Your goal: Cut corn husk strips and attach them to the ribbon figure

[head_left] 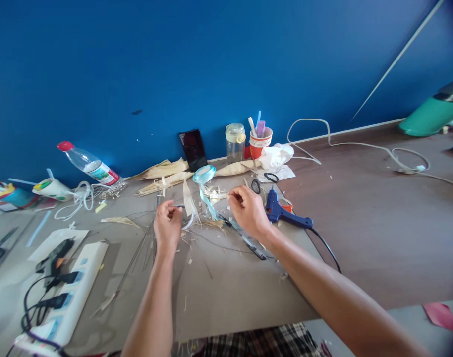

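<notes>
My left hand [167,225] is over the table's middle, fingers curled with thumb and fingertips close together; what they hold, if anything, is too small to make out. Dark thin wires [135,253] lie beside it. My right hand [249,209] is closed in a pinch near a small bundle of pale strips [215,194]; whether it grips one is unclear. Between the hands, a roll of light blue ribbon [204,173] trails its loose end down to the table. A pale husk strip [189,198] is nearby. A utility knife [249,243] lies below my right hand.
A blue glue gun [286,210] and black-handled scissors [263,182] lie right of my right hand. Corn husks [163,173], a phone [193,148], a jar [235,141] and paper cups [260,144] line the wall. A tilted bottle [90,163] and power strip [78,292] are left.
</notes>
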`<state>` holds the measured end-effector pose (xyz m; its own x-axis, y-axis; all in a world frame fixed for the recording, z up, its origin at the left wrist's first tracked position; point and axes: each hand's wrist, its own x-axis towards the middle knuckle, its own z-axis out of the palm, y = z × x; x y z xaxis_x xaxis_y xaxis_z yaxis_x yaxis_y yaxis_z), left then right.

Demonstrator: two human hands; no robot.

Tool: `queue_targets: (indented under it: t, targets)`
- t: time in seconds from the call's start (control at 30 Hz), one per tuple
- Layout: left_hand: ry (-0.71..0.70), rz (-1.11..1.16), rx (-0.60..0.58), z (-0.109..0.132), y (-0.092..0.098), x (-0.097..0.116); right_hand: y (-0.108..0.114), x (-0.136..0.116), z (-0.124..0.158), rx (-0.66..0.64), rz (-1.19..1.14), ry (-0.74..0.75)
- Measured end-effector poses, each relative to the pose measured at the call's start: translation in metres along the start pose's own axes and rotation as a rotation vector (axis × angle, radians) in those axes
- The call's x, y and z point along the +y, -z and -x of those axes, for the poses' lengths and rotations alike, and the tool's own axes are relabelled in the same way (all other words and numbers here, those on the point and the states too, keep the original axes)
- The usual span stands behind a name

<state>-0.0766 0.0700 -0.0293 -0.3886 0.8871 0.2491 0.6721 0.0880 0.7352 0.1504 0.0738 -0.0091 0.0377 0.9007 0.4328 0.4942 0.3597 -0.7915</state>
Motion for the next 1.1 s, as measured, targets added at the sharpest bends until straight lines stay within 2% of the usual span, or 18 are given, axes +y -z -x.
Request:
queue_targets:
  t: [0.1, 0.27, 0.43, 0.53, 0.6, 0.73, 0.83, 0.9, 0.97, 1.03, 1.1]
  targets:
    - [-0.011, -0.014, 0.004, 0.0, 0.001, 0.0, 0.001, 0.001, -0.001, 0.015, 0.007, -0.006]
    - [-0.027, -0.127, -0.054, 0.001, 0.0, -0.003, 0.002, 0.002, -0.002, 0.029, 0.012, -0.027]
    - [-0.219, -0.398, 0.022, 0.011, 0.003, 0.011, 0.002, 0.003, -0.002, 0.043, 0.009, -0.032]
    - [-0.347, -0.514, 0.006, 0.018, 0.004, 0.018, 0.002, 0.004, -0.003, 0.047, 0.006, -0.03]
    - [-0.381, -0.564, -0.047, 0.02, 0.004, 0.018, 0.002, 0.005, -0.003, 0.048, 0.003, -0.032]
    - [-0.343, -0.59, -0.122, 0.018, 0.002, 0.015, 0.002, 0.005, -0.003, 0.042, 0.009, -0.042]
    - [-0.346, -0.506, -0.152, 0.015, 0.005, 0.015, 0.003, 0.004, -0.003, 0.036, 0.006, -0.042]
    - [-0.345, -0.43, -0.24, 0.011, 0.009, 0.012, 0.003, 0.003, -0.003, 0.032, 0.002, -0.041]
    - [-0.299, -0.446, -0.312, 0.006, 0.016, 0.005, 0.004, 0.003, -0.003, 0.03, -0.001, -0.042]
    - [-0.223, -0.578, -0.215, 0.0, 0.024, -0.005, 0.004, 0.003, -0.003, 0.029, -0.003, -0.042]
    - [-0.184, -0.691, -0.2, -0.005, 0.03, -0.013, 0.005, 0.004, -0.003, 0.025, -0.004, -0.043]
